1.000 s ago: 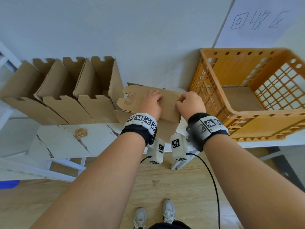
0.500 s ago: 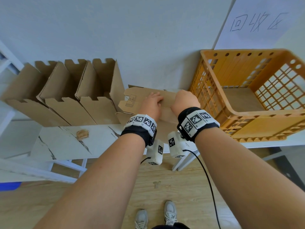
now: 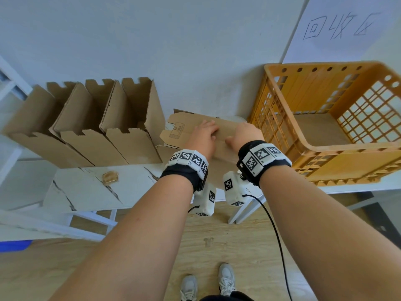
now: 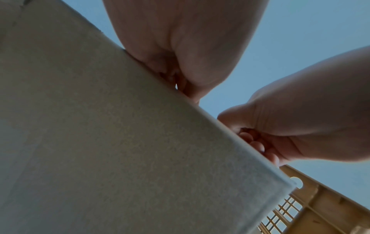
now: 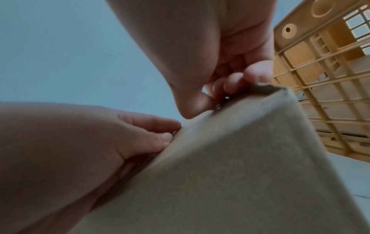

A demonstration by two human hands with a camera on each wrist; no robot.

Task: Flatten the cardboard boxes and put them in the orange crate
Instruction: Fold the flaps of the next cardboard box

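A partly collapsed cardboard box (image 3: 180, 131) stands on the table just left of the orange crate (image 3: 336, 148). My left hand (image 3: 202, 135) grips its upper edge, fingers over the far side and thumb on the near side. My right hand (image 3: 244, 135) grips the same edge close beside it, fingers curled over the top. The left wrist view shows the box panel (image 4: 100, 142), my left hand (image 4: 180, 47) and my right hand (image 4: 280, 126) on its edge. The right wrist view shows the box (image 5: 240, 174), the right hand (image 5: 230, 63), the left hand (image 5: 120, 134) and the crate (image 5: 320, 79).
Three open cardboard boxes (image 3: 130, 127) stand in a row against the wall on the left. A flat cardboard sheet (image 3: 314, 131) lies in the crate's bottom. A small brown scrap (image 3: 110, 177) lies on the white marbled table (image 3: 86, 192). A paper sign (image 3: 342, 25) hangs on the wall.
My right hand has slid a little left along the box edge, closer to the left hand, and its wrist has turned. The left hand has stayed in place on the box.
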